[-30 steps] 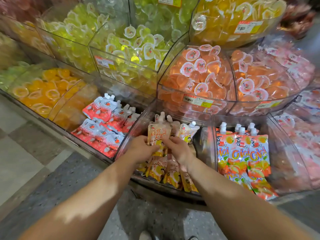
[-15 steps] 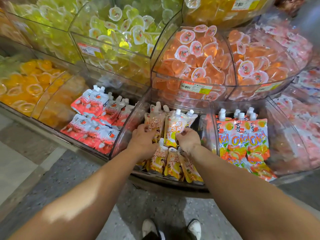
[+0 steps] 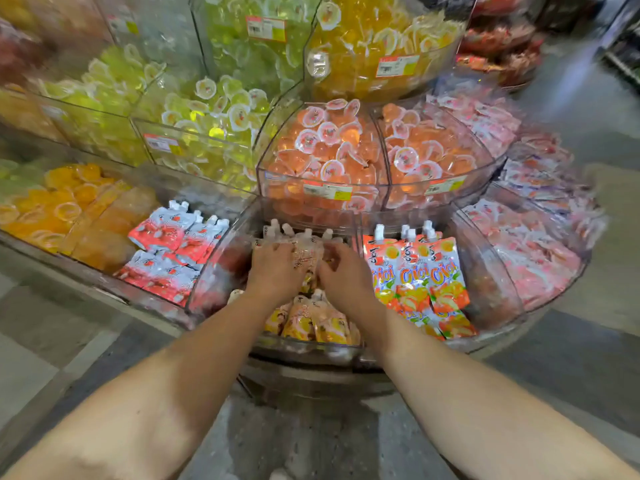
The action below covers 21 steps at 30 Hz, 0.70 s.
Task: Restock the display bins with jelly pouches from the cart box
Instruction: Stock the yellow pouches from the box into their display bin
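Yellow-orange spouted pouches (image 3: pixel 313 320) (white caps) under both hands (image 3: pixel 277 271).

- Bright, even overhead store light, no hard shadows.
- Glare streaks on the clear bin walls (image 3: pixel 221 278) left of the hands.
- Motion blur throughout, strongest above and right of the orange jelly cups (image 3: pixel 329 143).
- Wide-angle bending toward the edges; forearms stretched and soft at the bottom.

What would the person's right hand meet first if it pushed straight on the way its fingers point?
The right hand already rests on the standing pouches in the middle bin; behind them, probably that bin's clear back wall. Depth is unclear.
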{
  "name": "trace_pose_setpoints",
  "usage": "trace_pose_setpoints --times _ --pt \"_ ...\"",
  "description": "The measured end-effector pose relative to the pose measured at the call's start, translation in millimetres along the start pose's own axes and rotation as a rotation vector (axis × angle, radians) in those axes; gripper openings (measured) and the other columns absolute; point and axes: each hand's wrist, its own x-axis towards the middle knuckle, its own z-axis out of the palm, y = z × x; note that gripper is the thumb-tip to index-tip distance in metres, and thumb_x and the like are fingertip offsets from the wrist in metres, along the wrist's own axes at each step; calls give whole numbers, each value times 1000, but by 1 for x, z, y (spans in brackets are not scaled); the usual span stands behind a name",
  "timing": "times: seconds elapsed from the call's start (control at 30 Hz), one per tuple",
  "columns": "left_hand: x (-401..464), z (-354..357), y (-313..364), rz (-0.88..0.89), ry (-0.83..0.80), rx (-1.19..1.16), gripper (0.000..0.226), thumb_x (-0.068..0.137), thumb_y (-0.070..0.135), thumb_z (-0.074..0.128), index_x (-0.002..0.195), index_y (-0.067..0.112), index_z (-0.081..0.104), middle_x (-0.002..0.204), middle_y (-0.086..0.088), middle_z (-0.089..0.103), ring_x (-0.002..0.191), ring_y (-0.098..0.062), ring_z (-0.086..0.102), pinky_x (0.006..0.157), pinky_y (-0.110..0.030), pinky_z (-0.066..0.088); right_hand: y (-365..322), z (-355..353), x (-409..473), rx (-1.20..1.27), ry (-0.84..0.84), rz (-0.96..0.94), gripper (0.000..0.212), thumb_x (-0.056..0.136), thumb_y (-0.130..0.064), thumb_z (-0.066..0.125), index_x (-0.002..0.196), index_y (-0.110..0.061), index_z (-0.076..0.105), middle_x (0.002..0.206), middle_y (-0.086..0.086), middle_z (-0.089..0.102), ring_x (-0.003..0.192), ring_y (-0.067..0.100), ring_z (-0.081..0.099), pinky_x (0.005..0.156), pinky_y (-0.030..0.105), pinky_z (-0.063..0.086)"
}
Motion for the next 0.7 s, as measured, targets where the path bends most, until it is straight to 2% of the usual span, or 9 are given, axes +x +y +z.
trace_pose_setpoints --times 0.07,0.13,0.2,0.3,0.37,0.47,0.7 --pt "-9 1 44 35 73 -31 42 87 49 50 105 14 64 114 -15 64 108 -35 56 89 -42 47 8 -46 -18 51 117 -48 30 92 -18 57 121 -15 64 110 4 69 100 21 62 82 22 44" --pt "-28 10 98 133 105 -16 43 83 52 48 104 19 67 109 -13 65 104 -35 59 86 -42 48 38 -100 -43 30 173 -3 33 92 -19 58 124 -13 62 119 6 67 109 22 60 90 24 42" --pt "-53 35 158 288 90 32 44 80 49 47 98 15 67 104 -15 67 101 -36 60 84 -40 46 87 -158 -77 -135 188 97 39 93 -27 58 130 -14 56 126 9 64 117 26 57 92 29 40" --pt "-110 89 260 486 22 76 61 80 55 35 114 12 62 117 -16 61 113 -35 53 95 -37 37 171 -243 -140 -316 205 252 42 93 -34 56 130 -14 54 124 14 63 118 33 55 94 36 43" --pt "-153 131 329 568 -67 131 59 85 57 39 123 16 55 126 -15 55 120 -34 48 99 -37 36 218 -298 -190 -354 271 371 51 93 -41 54 138 -17 48 133 13 57 124 32 51 100 37 42" --pt "-216 186 427 758 -174 167 53 88 51 51 131 20 49 132 -14 51 124 -33 45 105 -40 37 277 -370 -263 -342 389 520 57 93 -44 53 144 -21 41 141 9 52 129 31 46 106 37 40" --pt "-333 287 594 1141 -333 213 59 91 51 51 140 21 43 145 -9 41 134 -29 36 112 -39 27 389 -480 -405 -281 588 819 53 96 -39 51 145 -23 39 144 7 48 133 26 41 108 33 33"
